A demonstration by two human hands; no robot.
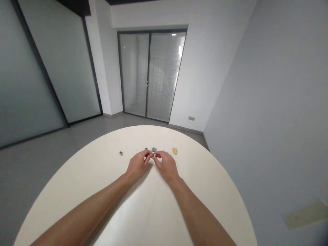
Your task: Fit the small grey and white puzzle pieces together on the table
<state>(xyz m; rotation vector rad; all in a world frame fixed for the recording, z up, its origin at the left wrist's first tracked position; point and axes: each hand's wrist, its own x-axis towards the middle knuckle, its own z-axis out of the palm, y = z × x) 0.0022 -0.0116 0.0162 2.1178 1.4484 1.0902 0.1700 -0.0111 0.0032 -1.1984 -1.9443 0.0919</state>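
Room: frosted glass panels [58, 65] in dark frames at left; a dark-framed glazed unit with blinds [164, 75] at centre back; white wall [215, 41] to the right. Round, pale bench [143, 218] in front.

On the bench, left to right: a small cluster of dark pieces [121, 153], lying apart from the others toward the far left rim. Next, the left hand [138, 163], thumb and fingertips pinched together. Just beyond its fingers, a dark bit [146, 149], partly hidden; beside that, a group of grey-blue pieces [154, 149]. Nearer, between the two sets of fingertips, a small dark teal piece [153, 155], gripped from both sides; short of the far rim, midway across. The right hand [167, 164] is likewise closed to a pinch on it. White pieces [163, 149] sit just behind the right fingers, low contrast. Rightmost, yellow pieces [175, 150] in a loose patch. Markings on pieces: too small to read.
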